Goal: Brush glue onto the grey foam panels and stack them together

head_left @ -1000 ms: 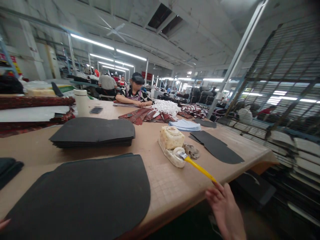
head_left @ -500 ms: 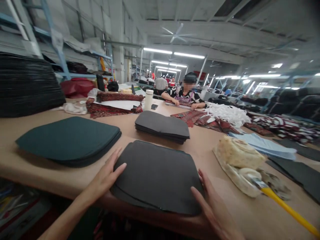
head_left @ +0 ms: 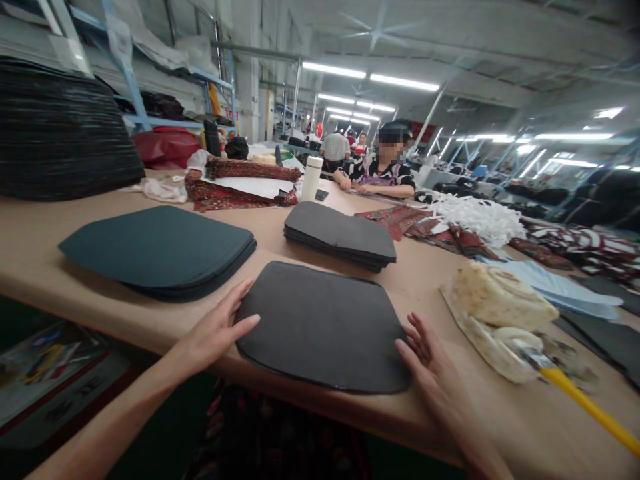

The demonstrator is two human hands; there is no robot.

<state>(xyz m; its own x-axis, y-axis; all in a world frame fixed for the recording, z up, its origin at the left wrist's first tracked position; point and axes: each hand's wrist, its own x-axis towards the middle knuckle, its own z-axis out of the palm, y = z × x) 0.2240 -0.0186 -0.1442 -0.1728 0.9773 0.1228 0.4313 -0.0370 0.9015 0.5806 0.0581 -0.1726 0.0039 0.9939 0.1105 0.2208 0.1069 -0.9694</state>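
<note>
A stack of dark grey cut panels (head_left: 325, 327) with rounded corners lies at the table's front edge, its sheets lined up. My left hand (head_left: 225, 323) rests against the left side of this stack, fingers stretched out and thumb over the top edge. On the opposite side my right hand (head_left: 423, 353) is at the right edge, fingers apart and not wrapped round anything. Left of the stack lies a pile of dark green panels (head_left: 160, 247). Just behind it sits another pile of smaller dark grey pieces (head_left: 340, 230).
A brush with a yellow handle (head_left: 590, 403) lies by a stained cream-coloured block (head_left: 500, 293) at right. Behind are a white bottle (head_left: 312, 179), patterned red fabric (head_left: 245, 183) and white strips (head_left: 480, 217). A co-worker (head_left: 380, 167) sits across the table (head_left: 415, 273).
The lower sheet that stuck out at the stack's front left is now flush with the rest. Both hands stay at its sides. The camera view has shifted, tilting downward.
</note>
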